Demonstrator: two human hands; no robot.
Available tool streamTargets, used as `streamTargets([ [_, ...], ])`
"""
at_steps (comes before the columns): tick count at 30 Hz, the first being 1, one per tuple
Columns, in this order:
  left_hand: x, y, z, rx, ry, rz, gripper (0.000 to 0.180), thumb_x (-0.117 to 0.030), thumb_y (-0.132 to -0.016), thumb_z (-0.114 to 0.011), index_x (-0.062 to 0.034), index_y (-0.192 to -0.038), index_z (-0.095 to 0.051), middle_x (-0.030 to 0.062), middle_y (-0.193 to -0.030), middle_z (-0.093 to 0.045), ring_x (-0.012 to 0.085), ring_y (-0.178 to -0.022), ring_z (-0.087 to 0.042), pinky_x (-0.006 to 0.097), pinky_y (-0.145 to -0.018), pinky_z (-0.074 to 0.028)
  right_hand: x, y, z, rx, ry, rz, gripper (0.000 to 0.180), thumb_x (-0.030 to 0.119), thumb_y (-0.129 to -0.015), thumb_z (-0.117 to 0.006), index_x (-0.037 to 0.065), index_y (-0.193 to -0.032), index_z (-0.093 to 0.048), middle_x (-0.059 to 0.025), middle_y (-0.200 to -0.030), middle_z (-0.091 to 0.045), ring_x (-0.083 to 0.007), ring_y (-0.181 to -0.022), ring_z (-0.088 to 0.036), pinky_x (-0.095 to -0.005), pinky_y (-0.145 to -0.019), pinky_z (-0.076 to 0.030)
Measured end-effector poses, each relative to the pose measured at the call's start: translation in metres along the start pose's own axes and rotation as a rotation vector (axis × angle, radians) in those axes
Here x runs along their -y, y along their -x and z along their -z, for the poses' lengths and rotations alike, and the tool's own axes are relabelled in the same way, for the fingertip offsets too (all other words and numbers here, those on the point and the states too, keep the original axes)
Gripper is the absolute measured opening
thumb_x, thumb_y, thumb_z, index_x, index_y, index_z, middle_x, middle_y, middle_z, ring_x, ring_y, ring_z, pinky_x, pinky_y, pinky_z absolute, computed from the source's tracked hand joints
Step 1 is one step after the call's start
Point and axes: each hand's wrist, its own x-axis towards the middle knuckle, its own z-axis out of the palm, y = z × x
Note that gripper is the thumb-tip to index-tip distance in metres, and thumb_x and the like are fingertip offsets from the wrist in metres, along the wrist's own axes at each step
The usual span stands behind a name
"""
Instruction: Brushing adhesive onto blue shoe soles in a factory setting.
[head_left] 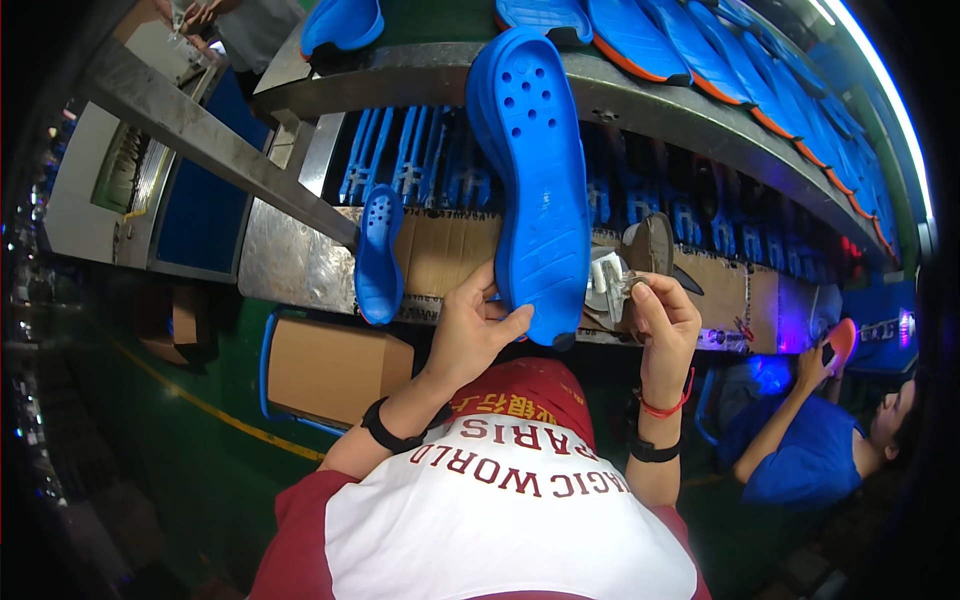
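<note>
A long blue shoe sole (545, 200) stands nearly upright in front of me, with a group of round holes at its far end and a dark patch at its near end. My left hand (472, 325) grips its lower left edge, thumb across the face. To the right, my right hand (667, 318) is closed in a pinch at a small thing I cannot make out. Beside those fingertips is a crumpled clear plastic bag (606, 285) with white pieces in it. A smaller blue sole (379, 255) lies left of my left hand.
Blue soles with orange edges (690, 50) line the metal-edged conveyor (420, 75). Below it are blue racks (410, 150) and flattened cardboard (445, 250). A dark-edged brown piece (655, 243) lies near my right hand. A cardboard box (335, 368) stands left; a co-worker in blue (805, 445) sits right.
</note>
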Motion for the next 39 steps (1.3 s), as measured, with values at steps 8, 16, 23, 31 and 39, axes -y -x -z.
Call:
streamTargets([
  [8, 0.002, 0.000, 0.007, -0.010, 0.023, -0.041, 0.045, 0.007, -0.082, -0.059, 0.0057, -0.125, -0.045, 0.0136, -0.107, -0.061, 0.0153, -0.090, -0.063, 0.027, -0.076, -0.056, -0.009, 0.003, 0.009, 0.005, -0.122, -0.061, 0.013, 0.009, -0.087, -0.063, 0.000, -0.097, -0.063, 0.0044, -0.070, -0.054, -0.0015, -0.055, -0.037, -0.0177, -0.049, -0.025],
  [16, 0.008, -0.005, 0.027, -0.071, 0.022, -0.073, 0.047, 0.006, -0.082, -0.062, 0.0062, -0.126, -0.045, 0.0148, -0.109, -0.061, 0.0168, -0.096, -0.062, 0.028, -0.082, -0.054, -0.020, 0.003, 0.013, 0.016, -0.154, -0.118, 0.013, 0.008, -0.087, -0.063, 0.000, -0.097, -0.063, 0.0051, -0.069, -0.052, -0.0012, -0.055, -0.036, -0.0181, -0.049, -0.024],
  [23, 0.009, -0.002, 0.029, -0.076, -0.027, -0.163, 0.049, 0.004, -0.082, -0.063, 0.0067, -0.127, -0.044, 0.0153, -0.109, -0.061, 0.0173, -0.096, -0.062, 0.029, -0.085, -0.052, -0.025, 0.007, 0.014, 0.039, -0.034, -0.102, 0.011, 0.008, -0.086, -0.064, 0.001, -0.094, -0.065, 0.0043, -0.072, -0.056, -0.0017, -0.056, -0.039, -0.0176, -0.050, -0.028],
  [31, -0.010, -0.013, 0.022, -0.028, -0.058, -0.174, 0.060, 0.005, -0.082, -0.061, 0.0004, -0.128, -0.022, 0.0211, -0.110, -0.059, 0.0209, -0.095, -0.064, 0.029, -0.080, -0.054, -0.035, 0.007, 0.016, 0.009, 0.059, -0.107, 0.011, 0.008, -0.086, -0.064, 0.001, -0.094, -0.065, 0.0034, -0.073, -0.058, -0.0012, -0.057, -0.042, -0.0168, -0.050, -0.031],
  [39, -0.081, -0.074, 0.030, 0.162, 0.167, -0.136, 0.056, -0.009, -0.084, -0.063, 0.0051, -0.126, -0.028, 0.0175, -0.107, -0.060, 0.0197, -0.090, -0.065, 0.033, -0.068, -0.059, -0.042, 0.005, 0.025, -0.029, -0.012, -0.101, 0.008, 0.007, -0.087, -0.063, 0.002, -0.092, -0.064, 0.0049, -0.066, -0.054, -0.0015, -0.053, -0.039, -0.0174, -0.048, -0.028],
])
